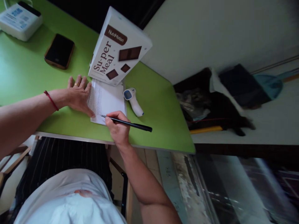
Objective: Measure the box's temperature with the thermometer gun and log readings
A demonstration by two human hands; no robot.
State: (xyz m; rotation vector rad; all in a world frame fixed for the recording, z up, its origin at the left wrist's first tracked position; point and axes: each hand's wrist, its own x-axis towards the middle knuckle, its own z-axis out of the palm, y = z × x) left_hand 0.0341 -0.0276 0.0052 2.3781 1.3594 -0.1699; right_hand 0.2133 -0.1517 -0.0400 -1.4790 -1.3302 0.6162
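Observation:
My right hand [118, 127] grips a black pen [137, 125], its tip touching or just above a white sheet of paper [113, 98]. Rows of small handwriting fill the left part of that sheet. Spread flat, my left hand [80, 95] lies on the green table with its thumb on the paper's left edge. A white "Su-per Meal" box [116, 46] stands at the far end of the paper and hides that end. Right beside the sheet lies a white handheld thermometer [133, 101] with a small blue-framed screen.
A dark phone in a brown case [59, 51] lies on the green table [161, 109], left of the box. Behind it sits a white device [21, 21] with a cable. Dark bags and cloth [205, 99] lie beyond the table's right edge.

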